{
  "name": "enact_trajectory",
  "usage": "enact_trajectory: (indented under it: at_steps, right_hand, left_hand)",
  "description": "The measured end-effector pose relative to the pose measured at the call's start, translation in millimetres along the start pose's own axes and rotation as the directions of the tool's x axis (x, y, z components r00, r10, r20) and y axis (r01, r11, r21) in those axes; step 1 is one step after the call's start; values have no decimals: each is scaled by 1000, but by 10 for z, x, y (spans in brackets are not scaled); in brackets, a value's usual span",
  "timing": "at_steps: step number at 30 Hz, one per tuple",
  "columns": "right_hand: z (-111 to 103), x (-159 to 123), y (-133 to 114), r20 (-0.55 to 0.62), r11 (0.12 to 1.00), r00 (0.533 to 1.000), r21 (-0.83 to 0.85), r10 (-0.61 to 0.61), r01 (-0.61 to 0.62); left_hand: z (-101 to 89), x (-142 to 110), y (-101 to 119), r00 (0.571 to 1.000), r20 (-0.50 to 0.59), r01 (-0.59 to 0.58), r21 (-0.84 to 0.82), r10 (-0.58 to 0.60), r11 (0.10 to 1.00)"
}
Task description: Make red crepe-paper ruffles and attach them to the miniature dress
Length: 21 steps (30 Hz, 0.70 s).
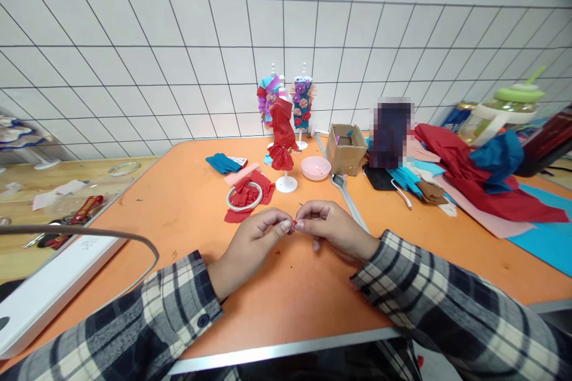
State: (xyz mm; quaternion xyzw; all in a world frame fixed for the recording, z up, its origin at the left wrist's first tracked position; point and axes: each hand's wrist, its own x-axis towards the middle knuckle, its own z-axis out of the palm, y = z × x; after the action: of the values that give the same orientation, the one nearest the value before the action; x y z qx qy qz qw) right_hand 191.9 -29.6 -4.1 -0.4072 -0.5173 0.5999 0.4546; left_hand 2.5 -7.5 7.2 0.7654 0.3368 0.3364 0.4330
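Note:
My left hand [252, 244] and my right hand [330, 227] meet above the orange table [187, 202], fingertips pinched together on a tiny red scrap [294, 224]. A thin stick or needle pokes up from my right fingers. Behind them stands a small white mannequin stand wearing a red paper dress [282, 137]. Red paper pieces lie on a tape ring [243, 195] just left of the stand.
Two decorated mini mannequins [286, 98] stand by the grid wall. A pink dish [315, 168], cardboard box [345, 147], metal ruler [351, 199], blue and red paper piles [482, 184] lie right. A white power strip [49, 286] and scissors [75, 217] sit left.

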Motion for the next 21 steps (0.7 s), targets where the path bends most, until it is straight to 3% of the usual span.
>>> enact_trajectory:
  at_steps: [4, 10, 13, 16, 21]
  right_hand:
    - [-35, 20, 10, 55, 996, 998, -85, 0, 5]
    - [-42, 25, 6, 16, 992, 999, -124, -33, 35]
    - [-46, 13, -18, 65, 995, 998, -96, -11, 17]
    - [-67, 3, -34, 88, 1000, 996, -3, -24, 24]
    - [-89, 4, -17, -52, 1000, 999, -8, -10, 9]
  left_hand:
    - [45, 1, -60, 986, 97, 158, -234, -138, 959]
    - [41, 13, -28, 968, 165, 226, -253, -188, 941]
    - [38, 12, -21, 962, 205, 236, -289, -181, 928]
    - [43, 11, -32, 972, 158, 216, -305, -175, 927]
    - [34, 23, -41, 984, 59, 180, -252, -171, 951]
